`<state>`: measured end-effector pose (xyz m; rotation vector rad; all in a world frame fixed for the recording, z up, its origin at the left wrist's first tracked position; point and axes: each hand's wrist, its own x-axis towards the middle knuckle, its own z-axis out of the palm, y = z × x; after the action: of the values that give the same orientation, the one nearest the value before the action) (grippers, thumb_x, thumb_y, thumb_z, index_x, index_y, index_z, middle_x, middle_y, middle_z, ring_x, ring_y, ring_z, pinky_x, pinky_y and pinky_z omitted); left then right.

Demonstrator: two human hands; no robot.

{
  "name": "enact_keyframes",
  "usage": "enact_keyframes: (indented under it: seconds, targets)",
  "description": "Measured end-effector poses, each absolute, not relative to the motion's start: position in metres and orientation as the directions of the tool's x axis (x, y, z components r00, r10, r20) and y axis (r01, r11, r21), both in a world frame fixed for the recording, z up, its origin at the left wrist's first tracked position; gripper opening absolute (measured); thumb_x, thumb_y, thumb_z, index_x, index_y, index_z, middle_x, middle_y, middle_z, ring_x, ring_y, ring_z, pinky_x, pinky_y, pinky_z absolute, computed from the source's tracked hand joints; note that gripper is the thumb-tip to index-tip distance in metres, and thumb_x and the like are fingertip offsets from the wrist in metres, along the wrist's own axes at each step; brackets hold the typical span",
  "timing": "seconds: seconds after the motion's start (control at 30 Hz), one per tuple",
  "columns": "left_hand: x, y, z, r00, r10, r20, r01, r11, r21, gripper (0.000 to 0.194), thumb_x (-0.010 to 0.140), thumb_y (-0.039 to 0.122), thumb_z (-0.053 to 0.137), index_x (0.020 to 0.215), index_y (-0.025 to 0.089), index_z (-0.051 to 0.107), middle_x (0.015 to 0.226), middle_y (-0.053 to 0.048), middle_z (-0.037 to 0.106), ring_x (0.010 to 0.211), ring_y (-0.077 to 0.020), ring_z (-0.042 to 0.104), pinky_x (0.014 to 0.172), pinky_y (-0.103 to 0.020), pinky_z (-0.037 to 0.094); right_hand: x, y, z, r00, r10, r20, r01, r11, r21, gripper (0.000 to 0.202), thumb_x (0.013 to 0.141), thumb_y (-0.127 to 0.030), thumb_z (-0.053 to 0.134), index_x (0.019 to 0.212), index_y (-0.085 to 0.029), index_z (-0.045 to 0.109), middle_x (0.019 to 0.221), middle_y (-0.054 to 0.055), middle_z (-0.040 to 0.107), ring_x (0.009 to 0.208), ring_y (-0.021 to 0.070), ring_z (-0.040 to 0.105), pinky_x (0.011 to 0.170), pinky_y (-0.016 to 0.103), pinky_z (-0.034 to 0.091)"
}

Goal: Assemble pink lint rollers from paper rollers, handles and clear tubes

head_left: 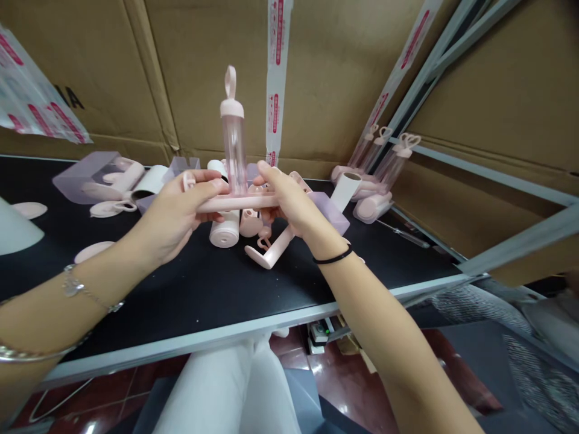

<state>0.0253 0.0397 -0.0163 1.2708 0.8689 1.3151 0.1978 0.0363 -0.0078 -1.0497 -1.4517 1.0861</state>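
Observation:
Both of my hands hold a long pink plastic piece [253, 202] level above the table. My left hand [181, 202] grips its left end, thumb on top and fingers beneath. At its right end, my right hand [292, 202] is closed round it, with some fingers hidden. From the middle of the piece a see-through pink tube [234, 150] rises upright, topped by a pink cap with a loop [231, 107]. Whether the tube is fixed to the piece I cannot tell. Below lie a pink roll-shaped part [225, 234] and an L-shaped pink part [274, 250].
On the black table [203, 301], lilac see-through boxes [81, 175], white tubes [346, 190] and pink discs [29, 210] lie around. Several similar tube pieces [393, 169] stand at the right. Cardboard [203, 78] backs the table; a metal frame [520, 241] borders its right.

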Motion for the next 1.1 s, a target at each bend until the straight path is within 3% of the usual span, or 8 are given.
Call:
enact_keyframes:
  seconds: [0.13,0.43,0.63,0.73,0.8,0.87,1.0,1.1]
  targets:
    - [0.027,0.036,-0.013,0.103,0.966,0.237,-0.252,-0.205,0.946,0.019,0.082,0.023,0.067,0.098,0.016,0.058,0.087,-0.003,0.061,0.075,-0.0143,0.059,0.052,-0.022,0.049,0.197,0.035,-0.005,-0.158,0.986,0.049,-0.050,0.041,-0.998,0.051,0.084,-0.071,0.041,0.077,-0.021,0.049,0.049,-0.002,0.053,0.036,0.0094,0.044,0.038,0.021,0.034]
    - [0.028,0.035,-0.014,0.124,0.958,0.257,-0.195,-0.231,0.953,0.009,0.085,0.019,0.061,0.092,0.012,0.061,0.081,-0.003,0.060,0.071,-0.0125,0.057,0.052,-0.020,0.047,0.200,0.039,-0.005,-0.166,0.984,0.059,-0.087,0.045,-0.995,0.056,0.085,-0.072,0.042,0.068,-0.019,0.051,0.052,-0.001,0.053,0.041,0.0089,0.046,0.041,0.022,0.035]
    - [0.028,0.035,-0.014,0.123,0.963,0.239,-0.226,-0.207,0.952,0.008,0.083,0.017,0.063,0.090,0.013,0.062,0.079,-0.002,0.063,0.069,-0.0115,0.058,0.053,-0.020,0.048,0.196,0.035,-0.007,-0.175,0.983,0.047,-0.048,0.039,-0.998,0.059,0.088,-0.071,0.034,0.067,-0.018,0.051,0.054,-0.001,0.052,0.042,0.0088,0.046,0.043,0.023,0.035]
    - [0.028,0.035,-0.010,0.075,0.964,0.255,-0.325,-0.218,0.920,0.009,0.079,0.010,0.065,0.087,0.013,0.062,0.079,-0.001,0.063,0.069,-0.0109,0.060,0.054,-0.020,0.050,0.198,0.035,-0.006,-0.136,0.985,0.109,0.141,0.128,-0.982,0.055,0.090,-0.069,0.030,0.077,-0.020,0.052,0.065,0.001,0.058,0.051,0.0116,0.052,0.048,0.025,0.040]
    - [0.027,0.036,-0.006,0.008,0.966,0.257,-0.384,-0.234,0.893,0.010,0.077,0.008,0.065,0.084,0.013,0.061,0.078,0.000,0.061,0.068,-0.0105,0.060,0.051,-0.019,0.049,0.210,0.039,0.006,-0.022,0.959,0.282,0.404,0.266,-0.875,0.048,0.091,-0.065,0.036,0.092,-0.021,0.054,0.082,0.003,0.063,0.069,0.0144,0.059,0.063,0.028,0.047]
    - [0.024,0.036,-0.002,-0.054,0.967,0.248,-0.399,-0.248,0.883,0.009,0.077,0.007,0.065,0.080,0.014,0.060,0.075,0.000,0.061,0.069,-0.0107,0.061,0.050,-0.019,0.049,0.235,0.046,0.032,0.142,0.834,0.532,0.685,0.305,-0.661,0.039,0.092,-0.053,0.046,0.107,-0.018,0.053,0.099,0.006,0.065,0.089,0.0157,0.059,0.083,0.031,0.046]
    - [0.019,0.033,0.004,-0.125,0.963,0.238,-0.376,-0.268,0.887,0.011,0.074,0.009,0.067,0.079,0.015,0.059,0.077,0.000,0.060,0.071,-0.0120,0.063,0.050,-0.017,0.050,0.320,0.062,0.111,0.279,0.452,0.848,0.959,-0.089,-0.268,0.029,0.091,-0.015,0.049,0.118,-0.006,0.054,0.120,0.016,0.059,0.110,0.0168,0.053,0.099,0.032,0.036]
    - [0.018,0.029,0.008,-0.122,0.971,0.207,-0.344,-0.237,0.909,0.011,0.074,0.013,0.067,0.080,0.015,0.058,0.083,-0.003,0.063,0.077,-0.0154,0.066,0.053,-0.018,0.053,0.389,0.075,0.150,0.409,0.475,0.779,0.896,-0.373,-0.242,0.038,0.095,-0.028,0.049,0.125,-0.006,0.056,0.134,0.021,0.051,0.128,0.0212,0.040,0.103,0.039,0.029]
